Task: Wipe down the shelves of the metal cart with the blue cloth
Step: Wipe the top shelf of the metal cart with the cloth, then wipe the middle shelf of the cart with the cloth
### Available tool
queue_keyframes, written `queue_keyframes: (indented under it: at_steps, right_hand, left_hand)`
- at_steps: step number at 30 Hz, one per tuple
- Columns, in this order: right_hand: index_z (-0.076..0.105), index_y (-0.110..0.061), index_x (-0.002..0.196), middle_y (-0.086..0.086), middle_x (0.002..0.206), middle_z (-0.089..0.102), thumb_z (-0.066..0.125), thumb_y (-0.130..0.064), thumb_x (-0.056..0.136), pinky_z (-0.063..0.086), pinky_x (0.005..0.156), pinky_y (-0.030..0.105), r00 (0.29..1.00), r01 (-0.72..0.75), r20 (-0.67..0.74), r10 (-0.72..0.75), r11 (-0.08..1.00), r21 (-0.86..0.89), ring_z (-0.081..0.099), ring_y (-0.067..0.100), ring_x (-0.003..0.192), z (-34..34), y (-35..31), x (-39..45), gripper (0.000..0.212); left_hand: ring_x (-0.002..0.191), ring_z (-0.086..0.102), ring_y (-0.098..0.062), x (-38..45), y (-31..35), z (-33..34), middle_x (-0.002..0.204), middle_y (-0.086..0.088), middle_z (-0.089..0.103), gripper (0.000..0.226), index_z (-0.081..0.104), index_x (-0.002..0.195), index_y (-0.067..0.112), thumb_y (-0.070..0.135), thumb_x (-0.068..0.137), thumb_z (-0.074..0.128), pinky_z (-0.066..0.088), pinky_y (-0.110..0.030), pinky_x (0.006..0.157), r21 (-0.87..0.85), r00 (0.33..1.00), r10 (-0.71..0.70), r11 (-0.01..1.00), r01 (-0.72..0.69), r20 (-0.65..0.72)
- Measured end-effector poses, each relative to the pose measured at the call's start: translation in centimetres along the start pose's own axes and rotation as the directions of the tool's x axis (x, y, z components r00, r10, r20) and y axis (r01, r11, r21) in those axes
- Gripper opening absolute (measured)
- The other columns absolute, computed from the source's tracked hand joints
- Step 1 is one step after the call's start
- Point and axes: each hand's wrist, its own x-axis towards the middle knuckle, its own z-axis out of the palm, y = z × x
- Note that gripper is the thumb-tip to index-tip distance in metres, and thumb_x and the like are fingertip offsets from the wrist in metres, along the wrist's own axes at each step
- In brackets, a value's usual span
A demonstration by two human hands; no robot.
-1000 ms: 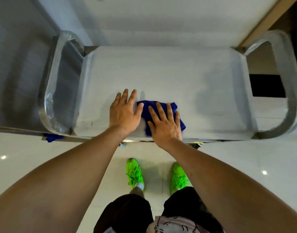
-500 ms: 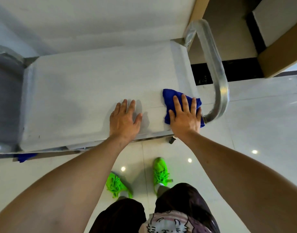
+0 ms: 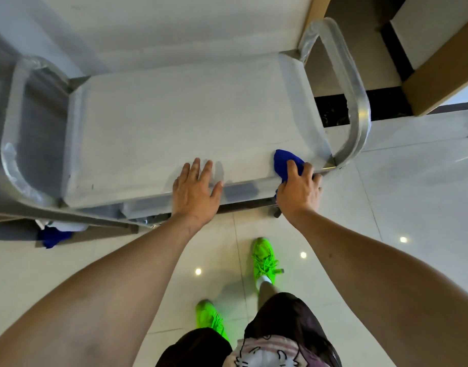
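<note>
The metal cart's top shelf [image 3: 174,123] is a pale, matte steel tray with a curved handle at each end. The blue cloth [image 3: 286,161] is bunched at the shelf's near right corner, partly over the front lip. My right hand [image 3: 297,189] curls around it there, fingers closed on the fabric. My left hand [image 3: 194,193] lies flat on the front edge near the middle, fingers spread, holding nothing.
The right handle [image 3: 356,102] curves close beside my right hand. The left handle [image 3: 13,144] carries plastic wrap. Another blue item [image 3: 51,237] shows below the cart at the lower left. A white wall stands behind; glossy tiled floor lies around my green shoes [image 3: 264,258].
My right hand slid the cloth from the shelf's middle front to the near right corner and now bunches it over the lip instead of pressing flat. The left hand stayed on the front edge.
</note>
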Motion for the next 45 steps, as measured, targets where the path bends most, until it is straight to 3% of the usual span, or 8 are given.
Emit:
queue_keyframes:
  at_steps: [10,20,28,34,36,40,43,45]
  right_hand:
    - [0.041,-0.024,0.144,0.013,0.134,0.048,0.054,-0.024,0.095,0.044,0.091,0.047,0.984,0.133,0.119,-0.135,0.991,0.025,0.042,0.038,0.119,6.1,-5.1,-11.8,0.051]
    - [0.036,-0.027,0.146,0.009,0.139,0.047,0.051,-0.028,0.099,0.045,0.088,0.044,0.89,0.411,0.202,-0.41,0.911,0.035,0.042,0.033,0.119,13.9,-12.3,-13.5,0.05]
    - [0.038,-0.025,0.147,0.006,0.146,0.046,0.054,-0.022,0.099,0.045,0.096,0.046,0.791,0.596,0.121,-0.6,0.8,0.074,0.043,0.032,0.122,23.5,-16.0,-8.8,0.051]
    - [0.039,-0.027,0.148,0.006,0.147,0.045,0.051,-0.026,0.1,0.044,0.1,0.051,0.707,0.707,-0.025,-0.707,0.707,0.01,0.041,0.036,0.125,29.7,-20.4,-4.4,0.049]
    - [0.032,-0.03,0.152,0.008,0.153,0.039,0.046,-0.033,0.102,0.038,0.107,0.055,0.687,0.726,-0.005,-0.727,0.686,-0.045,0.034,0.037,0.135,31.9,-22.3,-2.9,0.052]
    - [0.022,-0.039,0.155,0.003,0.164,0.024,0.021,-0.049,0.104,0.006,0.119,0.062,0.616,0.771,0.014,-0.788,0.599,-0.219,0.011,0.033,0.151,37.4,-24.6,-0.3,0.052]
    - [0.024,-0.042,0.153,0.002,0.162,0.029,0.015,-0.054,0.101,0.006,0.117,0.063,0.584,0.773,-0.085,-0.807,0.585,-0.246,0.014,0.034,0.15,39.3,-25.9,1.0,0.054]
    - [0.022,-0.045,0.153,0.001,0.162,0.028,0.014,-0.055,0.099,0.007,0.116,0.065,0.582,0.779,-0.076,-0.81,0.582,-0.235,0.014,0.034,0.15,39.5,-27.0,1.7,0.056]
  left_hand:
    - [0.154,0.001,-0.025,-10.4,-10.9,1.9,0.169,-0.003,0.006,0.068,0.013,0.16,0.027,0.059,0.102,0.029,0.011,-0.047,0.123,-0.01,0.994,-0.107,0.994,0.107,0.024]
    - [0.154,0.009,-0.027,-13.2,-17.6,8.8,0.167,-0.003,0.015,0.064,0.022,0.158,0.027,0.056,0.102,0.034,0.017,-0.046,0.12,-0.122,0.944,-0.331,0.937,0.326,-0.017]
    - [0.153,0.013,-0.031,-6.3,-22.9,14.8,0.166,-0.006,0.021,0.061,0.026,0.156,0.025,0.047,0.102,0.043,0.021,-0.052,0.12,-0.175,0.931,-0.33,0.937,0.302,-0.158]
    - [0.153,0.011,-0.03,0.1,-27.4,17.7,0.167,-0.008,0.018,0.062,0.025,0.157,0.022,0.044,0.102,0.042,0.019,-0.05,0.122,-0.171,0.911,-0.288,0.954,0.246,-0.295]
    - [0.153,0.012,-0.031,2.6,-28.7,18.3,0.166,-0.008,0.019,0.064,0.025,0.157,0.022,0.04,0.1,0.047,0.02,-0.05,0.122,-0.176,0.901,-0.263,0.961,0.214,-0.344]
    - [0.153,0.01,-0.028,7.0,-31.3,20.6,0.167,-0.006,0.016,0.061,0.025,0.157,0.022,0.038,0.101,0.045,0.017,-0.048,0.123,-0.177,0.87,-0.268,0.961,0.211,-0.414]
    - [0.153,0.012,-0.029,9.2,-34.0,21.7,0.166,-0.007,0.018,0.058,0.027,0.157,0.021,0.038,0.103,0.039,0.019,-0.05,0.122,-0.175,0.844,-0.284,0.958,0.228,-0.455]
    - [0.151,0.018,-0.029,10.3,-35.0,21.6,0.164,-0.01,0.024,0.054,0.03,0.155,0.018,0.035,0.104,0.036,0.023,-0.05,0.121,-0.177,0.831,-0.282,0.958,0.224,-0.48]
